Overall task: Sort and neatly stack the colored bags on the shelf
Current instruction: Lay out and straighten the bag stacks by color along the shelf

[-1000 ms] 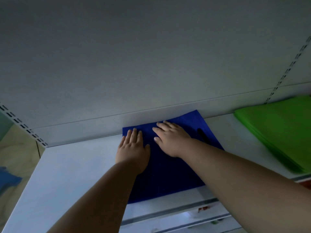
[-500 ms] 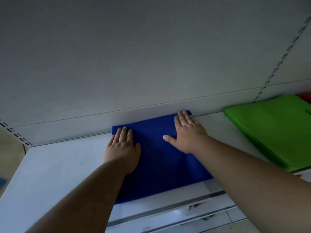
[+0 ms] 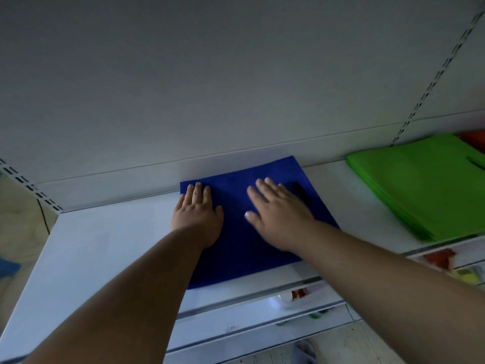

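A white shelf (image 3: 105, 248) ran beneath a grey back panel (image 3: 236, 88), a green bag stack (image 3: 420, 190) at its right. Both flat palms pressed the blue bag (image 3: 236, 248): left hand (image 3: 198, 218) unmoved, right hand (image 3: 278, 214) slid from the far corner toward the middle.

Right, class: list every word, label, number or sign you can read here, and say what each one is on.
None can be read.
Blue bag: plain, no print.
Green bags: no print visible.
Red and yellow tags on the lower shelf: too blurred to read.
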`<state>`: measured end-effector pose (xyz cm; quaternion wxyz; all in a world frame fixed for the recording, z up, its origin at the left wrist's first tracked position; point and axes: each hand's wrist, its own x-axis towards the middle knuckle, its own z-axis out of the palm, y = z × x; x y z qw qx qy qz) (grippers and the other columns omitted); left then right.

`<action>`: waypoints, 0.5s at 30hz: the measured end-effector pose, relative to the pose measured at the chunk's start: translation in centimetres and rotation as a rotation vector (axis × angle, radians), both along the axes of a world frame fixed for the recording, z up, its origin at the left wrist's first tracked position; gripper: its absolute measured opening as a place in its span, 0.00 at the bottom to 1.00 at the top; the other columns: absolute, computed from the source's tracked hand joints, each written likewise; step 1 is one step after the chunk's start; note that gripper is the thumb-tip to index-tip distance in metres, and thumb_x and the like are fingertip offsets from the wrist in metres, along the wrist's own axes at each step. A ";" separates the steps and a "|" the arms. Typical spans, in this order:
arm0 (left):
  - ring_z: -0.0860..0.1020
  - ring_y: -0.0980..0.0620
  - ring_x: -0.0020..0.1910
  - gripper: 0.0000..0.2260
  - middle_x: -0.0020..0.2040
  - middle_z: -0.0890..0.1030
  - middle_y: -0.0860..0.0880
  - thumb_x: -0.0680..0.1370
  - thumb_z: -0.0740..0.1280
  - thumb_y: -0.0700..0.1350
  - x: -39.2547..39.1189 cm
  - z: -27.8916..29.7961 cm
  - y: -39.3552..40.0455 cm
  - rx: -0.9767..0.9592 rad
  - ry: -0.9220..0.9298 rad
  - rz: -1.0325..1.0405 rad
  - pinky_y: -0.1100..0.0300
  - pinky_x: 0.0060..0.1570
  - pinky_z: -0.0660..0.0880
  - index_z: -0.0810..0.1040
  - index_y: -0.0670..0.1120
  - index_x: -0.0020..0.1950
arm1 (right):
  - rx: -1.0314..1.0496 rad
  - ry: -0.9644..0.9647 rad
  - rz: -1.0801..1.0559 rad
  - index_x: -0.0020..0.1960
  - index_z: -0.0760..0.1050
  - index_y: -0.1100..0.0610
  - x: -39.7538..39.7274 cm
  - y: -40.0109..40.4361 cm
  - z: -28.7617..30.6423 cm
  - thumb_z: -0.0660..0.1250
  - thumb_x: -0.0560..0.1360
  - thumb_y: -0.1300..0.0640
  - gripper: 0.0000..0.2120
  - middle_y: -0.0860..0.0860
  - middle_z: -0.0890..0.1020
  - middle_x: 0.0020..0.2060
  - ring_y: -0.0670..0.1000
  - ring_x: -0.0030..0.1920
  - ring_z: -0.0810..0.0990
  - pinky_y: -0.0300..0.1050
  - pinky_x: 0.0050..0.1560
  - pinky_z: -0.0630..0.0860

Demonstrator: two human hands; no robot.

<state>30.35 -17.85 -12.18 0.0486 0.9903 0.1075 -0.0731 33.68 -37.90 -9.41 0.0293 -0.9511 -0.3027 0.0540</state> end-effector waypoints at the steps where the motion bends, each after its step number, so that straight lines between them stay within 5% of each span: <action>1: 0.39 0.50 0.79 0.30 0.80 0.41 0.47 0.82 0.44 0.58 0.0 0.1 -0.1 0.002 0.009 -0.006 0.54 0.77 0.41 0.42 0.46 0.80 | -0.007 0.031 0.029 0.80 0.43 0.54 -1.2 0.1 -0.6 0.45 0.82 0.40 0.31 0.55 0.44 0.79 0.54 0.78 0.40 0.51 0.77 0.41; 10: 0.38 0.50 0.78 0.29 0.80 0.40 0.46 0.83 0.48 0.56 -4.6 1.8 -3.6 0.009 -0.131 -0.138 0.53 0.77 0.39 0.43 0.45 0.80 | 0.019 0.070 -0.013 0.80 0.41 0.50 -2.1 -0.2 -2.9 0.43 0.81 0.38 0.31 0.51 0.40 0.79 0.51 0.78 0.36 0.49 0.77 0.38; 15: 0.33 0.55 0.75 0.39 0.80 0.38 0.50 0.71 0.28 0.63 -7.3 -0.6 -4.6 -0.001 -0.083 -0.117 0.56 0.75 0.36 0.40 0.48 0.80 | -0.043 0.112 0.040 0.80 0.41 0.52 -1.7 -0.5 -1.5 0.46 0.81 0.38 0.33 0.54 0.40 0.79 0.52 0.78 0.37 0.51 0.77 0.38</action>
